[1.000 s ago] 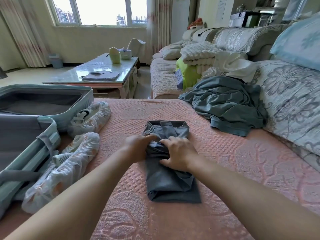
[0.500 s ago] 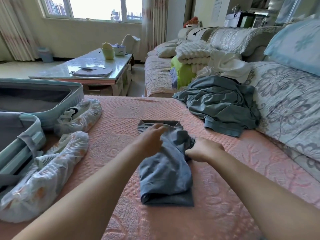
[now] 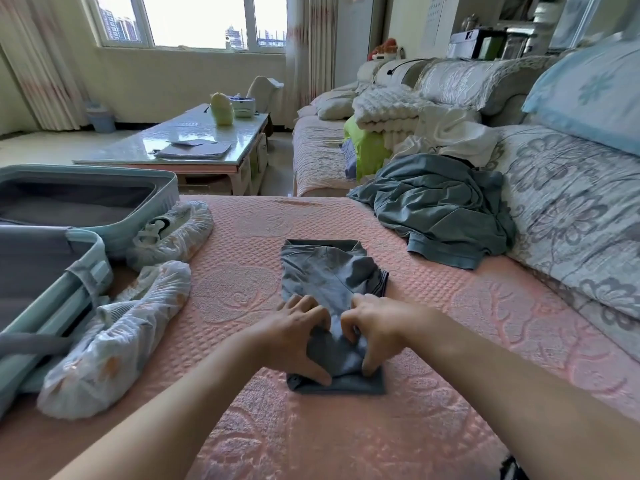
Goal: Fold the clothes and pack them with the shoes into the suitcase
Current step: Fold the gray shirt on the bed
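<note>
A narrow, partly folded grey garment (image 3: 329, 271) lies on the pink bed cover (image 3: 450, 323). My left hand (image 3: 294, 337) and my right hand (image 3: 377, 327) meet at its near end, fingers curled and pinching the cloth. A crumpled grey-green garment (image 3: 440, 209) lies farther right by the sofa back. Two shoes in pale covers lie at the left: one (image 3: 173, 230) against the suitcase, one (image 3: 117, 334) nearer me. The open teal suitcase (image 3: 104, 233) stands at the left edge with a grey lining.
A sofa back with floral cover (image 3: 571, 209) runs along the right. White blankets and a lime-green item (image 3: 367, 147) pile up behind the garments. A glass coffee table (image 3: 187, 140) stands beyond the suitcase.
Both hands have come down from the garment's middle to its near end and now grip the cloth there. The garment's far part lies flatter.
</note>
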`<move>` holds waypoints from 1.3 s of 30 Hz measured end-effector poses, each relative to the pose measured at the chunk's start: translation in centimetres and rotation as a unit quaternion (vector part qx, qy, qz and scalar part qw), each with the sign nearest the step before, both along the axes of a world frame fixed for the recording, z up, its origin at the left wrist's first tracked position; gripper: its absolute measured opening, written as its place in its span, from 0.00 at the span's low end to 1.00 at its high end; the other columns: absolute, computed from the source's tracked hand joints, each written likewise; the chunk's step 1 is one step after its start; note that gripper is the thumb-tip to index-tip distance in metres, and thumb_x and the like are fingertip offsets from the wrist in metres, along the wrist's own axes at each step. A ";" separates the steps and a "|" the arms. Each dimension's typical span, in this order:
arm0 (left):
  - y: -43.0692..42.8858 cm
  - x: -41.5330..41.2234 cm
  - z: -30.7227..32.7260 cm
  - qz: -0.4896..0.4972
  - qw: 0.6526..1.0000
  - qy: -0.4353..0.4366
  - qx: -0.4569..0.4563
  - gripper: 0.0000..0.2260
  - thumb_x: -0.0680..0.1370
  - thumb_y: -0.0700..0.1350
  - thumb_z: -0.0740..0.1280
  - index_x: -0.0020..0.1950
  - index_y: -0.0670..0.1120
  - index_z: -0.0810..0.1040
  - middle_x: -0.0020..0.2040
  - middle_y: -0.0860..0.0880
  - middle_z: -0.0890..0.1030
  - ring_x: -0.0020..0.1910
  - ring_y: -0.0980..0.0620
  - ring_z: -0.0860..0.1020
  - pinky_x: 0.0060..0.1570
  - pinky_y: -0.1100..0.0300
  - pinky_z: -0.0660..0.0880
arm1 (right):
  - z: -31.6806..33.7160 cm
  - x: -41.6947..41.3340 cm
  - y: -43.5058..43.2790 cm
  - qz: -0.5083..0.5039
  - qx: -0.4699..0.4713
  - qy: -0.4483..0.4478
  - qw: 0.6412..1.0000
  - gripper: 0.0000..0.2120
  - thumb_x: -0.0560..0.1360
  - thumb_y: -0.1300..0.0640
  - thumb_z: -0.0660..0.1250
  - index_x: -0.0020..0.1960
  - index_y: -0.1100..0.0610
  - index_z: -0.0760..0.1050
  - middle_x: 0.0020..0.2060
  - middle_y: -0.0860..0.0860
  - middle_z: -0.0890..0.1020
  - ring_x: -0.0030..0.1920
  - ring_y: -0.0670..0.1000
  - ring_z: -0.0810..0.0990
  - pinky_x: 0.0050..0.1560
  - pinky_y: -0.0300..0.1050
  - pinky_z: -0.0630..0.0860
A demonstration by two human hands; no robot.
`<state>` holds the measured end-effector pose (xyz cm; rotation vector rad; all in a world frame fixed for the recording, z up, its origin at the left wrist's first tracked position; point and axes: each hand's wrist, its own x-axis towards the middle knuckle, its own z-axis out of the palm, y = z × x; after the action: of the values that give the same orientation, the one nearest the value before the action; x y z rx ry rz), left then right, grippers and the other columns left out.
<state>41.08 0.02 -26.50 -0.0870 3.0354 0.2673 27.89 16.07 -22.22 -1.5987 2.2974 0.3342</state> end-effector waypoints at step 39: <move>-11.1 -12.1 -4.7 0.209 0.977 -0.029 -0.006 0.33 0.81 0.66 0.50 0.81 0.55 0.42 0.81 0.51 0.38 0.79 0.53 0.37 0.77 0.47 0.38 | -7.2 -15.8 -9.4 -0.247 -0.278 0.016 0.928 0.13 0.80 0.41 0.62 0.54 0.49 0.77 0.52 0.52 0.83 0.55 0.57 0.80 0.52 0.48 0.74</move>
<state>29.03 -11.08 -31.18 -0.7239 2.9305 0.2679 12.09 6.64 -29.38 -1.1344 2.8726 -0.4543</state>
